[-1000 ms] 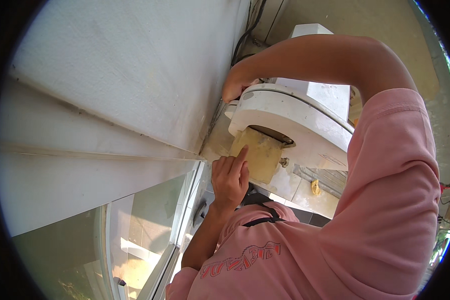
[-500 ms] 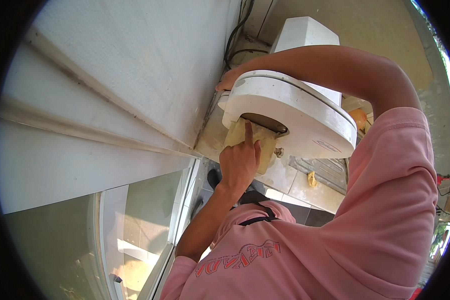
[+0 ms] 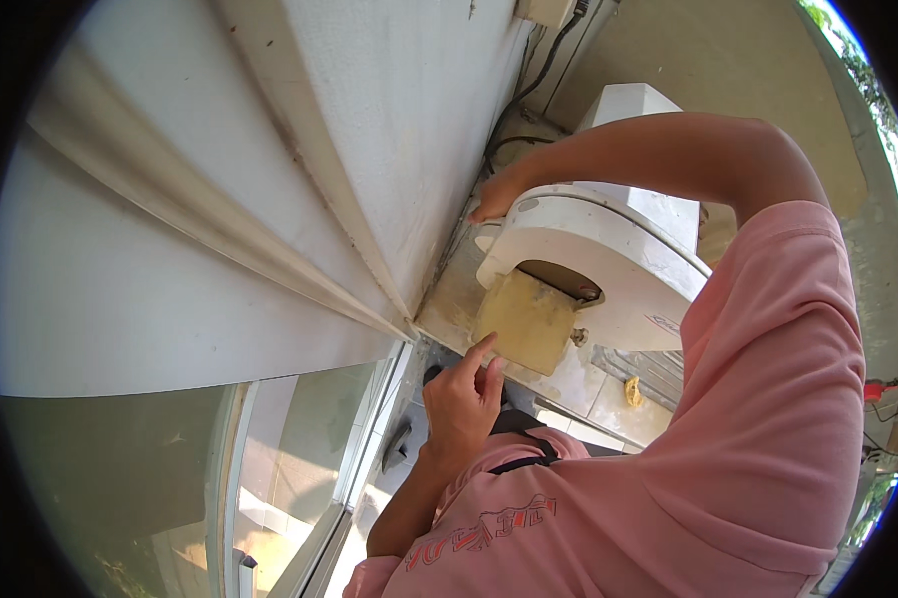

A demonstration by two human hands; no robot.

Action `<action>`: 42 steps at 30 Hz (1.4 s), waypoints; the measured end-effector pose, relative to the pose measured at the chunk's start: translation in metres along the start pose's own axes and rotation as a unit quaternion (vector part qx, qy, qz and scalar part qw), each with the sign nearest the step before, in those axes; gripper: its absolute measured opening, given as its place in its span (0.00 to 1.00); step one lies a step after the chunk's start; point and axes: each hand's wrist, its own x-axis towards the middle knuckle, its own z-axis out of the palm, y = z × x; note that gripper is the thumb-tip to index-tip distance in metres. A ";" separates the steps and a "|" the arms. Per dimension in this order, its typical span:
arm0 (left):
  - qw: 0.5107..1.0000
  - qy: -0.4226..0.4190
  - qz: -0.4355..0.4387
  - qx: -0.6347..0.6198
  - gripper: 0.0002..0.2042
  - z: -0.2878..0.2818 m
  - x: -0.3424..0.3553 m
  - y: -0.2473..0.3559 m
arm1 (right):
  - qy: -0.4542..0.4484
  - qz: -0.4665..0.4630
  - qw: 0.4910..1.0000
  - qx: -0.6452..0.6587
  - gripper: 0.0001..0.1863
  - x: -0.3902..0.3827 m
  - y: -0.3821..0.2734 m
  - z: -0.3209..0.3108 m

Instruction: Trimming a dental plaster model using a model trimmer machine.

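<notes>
A white machine (image 3: 608,254) with a rounded housing has a dark opening in its near side. Below that opening slopes a yellowish, stained chute (image 3: 527,324). My left hand (image 3: 461,404) is at the chute's lower left edge, index finger stretched out toward it and the thumb apart; it holds nothing. Across the top of the housing reaches my right arm. At the machine's far left side my right hand (image 3: 501,194) is curled closed, next to a small white tab (image 3: 488,237). Whatever lies under those fingers is hidden.
A white wall (image 3: 389,140) rises close on the left, above a sliding glass door (image 3: 309,439). Black cables (image 3: 549,75) hang behind the machine. On the counter (image 3: 608,399) lie a yellow scrap (image 3: 632,391) and a ridged metal tray (image 3: 658,371).
My left hand has drawn back from the opening to the chute's lower edge. My right hand stays at the machine's left side. The whole view has shifted, placing the machine lower and further right.
</notes>
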 end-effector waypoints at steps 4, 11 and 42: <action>0.998 -0.026 -0.037 -0.038 0.12 -0.001 -0.007 -0.017 | 0.213 -0.124 0.965 -0.086 0.23 0.015 0.032 0.017; 0.994 -0.023 -0.087 -0.055 0.12 -0.017 -0.018 -0.035 | -0.109 0.181 0.961 0.181 0.20 0.021 -0.015 -0.010; 0.988 -0.044 -0.007 -0.145 0.14 -0.011 0.024 -0.006 | 0.213 0.117 0.969 0.038 0.37 -0.091 -0.007 -0.006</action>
